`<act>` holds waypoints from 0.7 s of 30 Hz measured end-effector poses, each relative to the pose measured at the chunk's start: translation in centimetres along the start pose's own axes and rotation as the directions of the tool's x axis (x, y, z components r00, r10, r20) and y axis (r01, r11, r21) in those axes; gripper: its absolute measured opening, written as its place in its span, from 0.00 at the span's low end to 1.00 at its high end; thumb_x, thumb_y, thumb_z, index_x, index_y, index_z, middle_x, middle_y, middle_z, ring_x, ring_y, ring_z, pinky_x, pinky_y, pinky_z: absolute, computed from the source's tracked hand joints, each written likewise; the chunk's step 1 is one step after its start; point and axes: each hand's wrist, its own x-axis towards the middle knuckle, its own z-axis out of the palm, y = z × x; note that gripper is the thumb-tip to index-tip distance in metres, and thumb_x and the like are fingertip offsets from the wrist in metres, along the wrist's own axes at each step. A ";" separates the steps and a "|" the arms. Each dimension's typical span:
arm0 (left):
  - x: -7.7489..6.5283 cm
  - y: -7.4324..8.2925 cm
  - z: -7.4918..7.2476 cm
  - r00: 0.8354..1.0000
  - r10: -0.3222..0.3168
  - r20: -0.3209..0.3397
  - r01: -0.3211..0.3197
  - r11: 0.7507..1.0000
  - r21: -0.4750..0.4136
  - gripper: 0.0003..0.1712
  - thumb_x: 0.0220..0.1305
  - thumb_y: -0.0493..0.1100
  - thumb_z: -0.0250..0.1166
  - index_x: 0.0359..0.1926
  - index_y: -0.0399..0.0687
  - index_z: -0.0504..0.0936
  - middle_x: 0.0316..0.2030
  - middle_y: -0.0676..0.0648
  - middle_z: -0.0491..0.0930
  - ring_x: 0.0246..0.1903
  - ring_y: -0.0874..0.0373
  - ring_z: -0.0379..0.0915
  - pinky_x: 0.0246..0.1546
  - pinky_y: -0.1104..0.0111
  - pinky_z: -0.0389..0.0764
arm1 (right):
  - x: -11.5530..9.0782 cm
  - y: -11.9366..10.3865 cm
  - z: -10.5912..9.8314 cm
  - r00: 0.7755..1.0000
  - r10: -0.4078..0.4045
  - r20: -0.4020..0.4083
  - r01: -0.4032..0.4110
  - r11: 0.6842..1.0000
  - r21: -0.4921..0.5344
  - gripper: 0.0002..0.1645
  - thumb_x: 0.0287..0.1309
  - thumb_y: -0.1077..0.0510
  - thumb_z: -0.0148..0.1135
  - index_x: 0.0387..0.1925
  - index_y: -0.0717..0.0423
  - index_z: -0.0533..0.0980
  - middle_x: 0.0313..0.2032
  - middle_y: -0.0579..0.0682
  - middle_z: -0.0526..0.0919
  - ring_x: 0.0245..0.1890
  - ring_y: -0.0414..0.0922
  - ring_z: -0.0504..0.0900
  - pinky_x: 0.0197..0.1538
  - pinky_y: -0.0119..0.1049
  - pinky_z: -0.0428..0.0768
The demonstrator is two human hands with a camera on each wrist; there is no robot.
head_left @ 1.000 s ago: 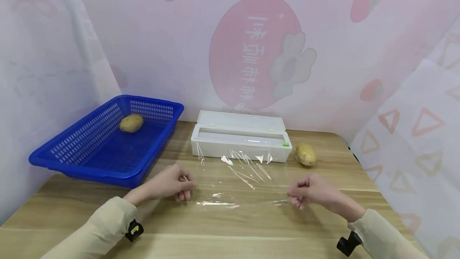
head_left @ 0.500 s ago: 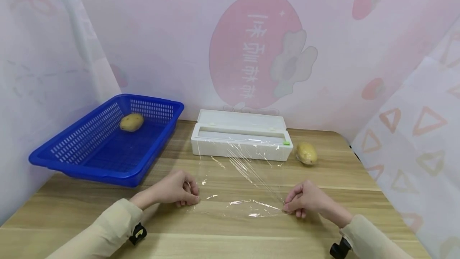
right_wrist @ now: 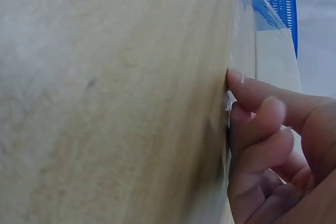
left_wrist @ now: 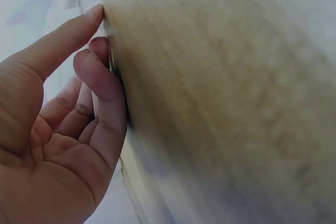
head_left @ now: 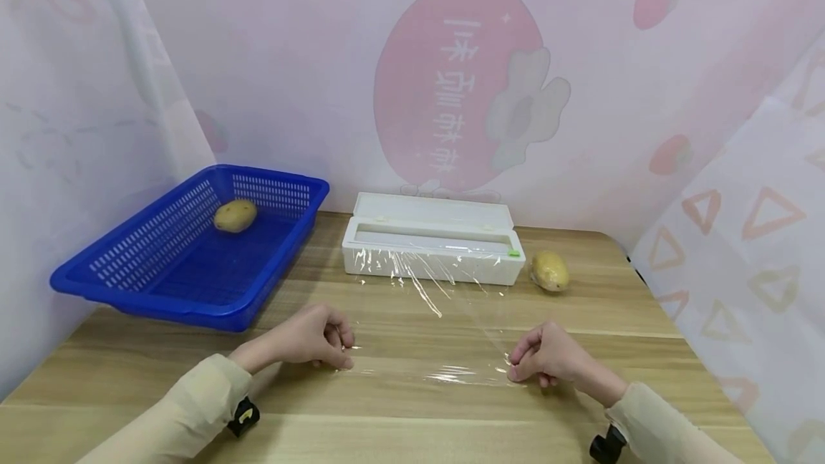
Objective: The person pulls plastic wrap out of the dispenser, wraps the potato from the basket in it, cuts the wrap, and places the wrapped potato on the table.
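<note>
Clear film (head_left: 435,306) runs forward over the bench (head_left: 387,439) from the near edge, pinched in left hand (head_left: 312,335) and right hand (head_left: 554,356) fingers, to the white box (head_left: 432,211), long axis crosswise, roughly parallel to that edge, neither hand clearly nearer.

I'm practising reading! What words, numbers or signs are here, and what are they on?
White characters on the pink round backdrop print: too faint and blurred to read.
Yellow mark on the left wrist's black device: too small to read.
Clear film, white box, blue basket: no words or numbers that I can see.
</note>
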 end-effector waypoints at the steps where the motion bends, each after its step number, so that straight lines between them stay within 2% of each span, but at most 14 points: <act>1: -0.1 0.0 -0.1 1.000 0.001 0.001 -0.001 1.000 -0.001 0.16 0.45 0.38 0.80 0.31 0.39 0.81 0.21 0.49 0.80 0.17 0.61 0.72 0.15 0.70 0.75 | 0.0 0.1 0.0 1.000 -0.004 0.000 0.004 1.000 -0.003 0.14 0.38 0.60 0.82 0.27 0.61 0.83 0.16 0.48 0.80 0.09 0.34 0.68 0.13 0.26 0.65; 7: -0.6 0.0 -0.5 1.000 0.007 -0.003 -0.007 1.000 -0.009 0.16 0.44 0.36 0.80 0.32 0.38 0.81 0.21 0.48 0.78 0.18 0.61 0.71 0.15 0.70 0.75 | 0.3 0.4 -0.1 1.000 -0.026 0.006 0.026 1.000 0.003 0.12 0.39 0.61 0.81 0.27 0.60 0.84 0.13 0.44 0.74 0.09 0.35 0.65 0.14 0.26 0.64; 11: -0.6 0.5 -1.0 0.999 -0.009 -0.054 0.010 1.000 0.024 0.10 0.53 0.38 0.76 0.32 0.41 0.82 0.22 0.48 0.78 0.17 0.59 0.73 0.16 0.68 0.77 | 0.3 0.5 -0.2 0.999 -0.035 0.026 0.034 0.999 0.015 0.13 0.40 0.62 0.81 0.28 0.60 0.84 0.14 0.46 0.75 0.09 0.35 0.65 0.14 0.26 0.64; 14: -0.1 1.8 -1.7 0.991 -0.012 -0.131 0.022 0.997 0.077 0.06 0.61 0.41 0.71 0.33 0.42 0.84 0.22 0.48 0.79 0.17 0.57 0.74 0.17 0.67 0.77 | 0.2 0.6 -0.3 0.998 -0.044 0.037 0.043 0.999 0.024 0.13 0.40 0.62 0.81 0.29 0.61 0.83 0.14 0.47 0.76 0.09 0.35 0.66 0.14 0.26 0.64; 17: 0.7 4.0 -3.2 0.979 0.010 -0.204 0.013 0.994 0.112 0.07 0.65 0.42 0.67 0.38 0.42 0.84 0.25 0.49 0.80 0.21 0.55 0.76 0.21 0.65 0.79 | 0.0 0.9 -0.2 0.998 -0.050 0.045 0.049 0.998 0.036 0.13 0.41 0.62 0.80 0.29 0.62 0.83 0.14 0.47 0.76 0.09 0.35 0.66 0.14 0.25 0.64; 19: 1.3 5.4 -4.6 0.967 0.039 -0.253 -0.007 0.992 0.124 0.10 0.66 0.42 0.66 0.43 0.40 0.83 0.29 0.49 0.81 0.24 0.54 0.77 0.26 0.62 0.81 | 0.0 1.0 -0.2 0.997 -0.050 0.050 0.048 0.998 0.044 0.13 0.41 0.62 0.80 0.29 0.62 0.83 0.15 0.47 0.77 0.09 0.35 0.66 0.14 0.25 0.65; 21: 1.8 6.5 -6.2 0.946 0.071 -0.316 -0.021 0.987 0.158 0.13 0.66 0.45 0.66 0.45 0.41 0.82 0.33 0.50 0.81 0.29 0.55 0.77 0.31 0.61 0.82 | 0.0 1.2 -0.2 0.997 -0.049 0.056 0.046 0.998 0.047 0.13 0.41 0.62 0.80 0.29 0.62 0.83 0.15 0.47 0.77 0.09 0.35 0.66 0.14 0.25 0.65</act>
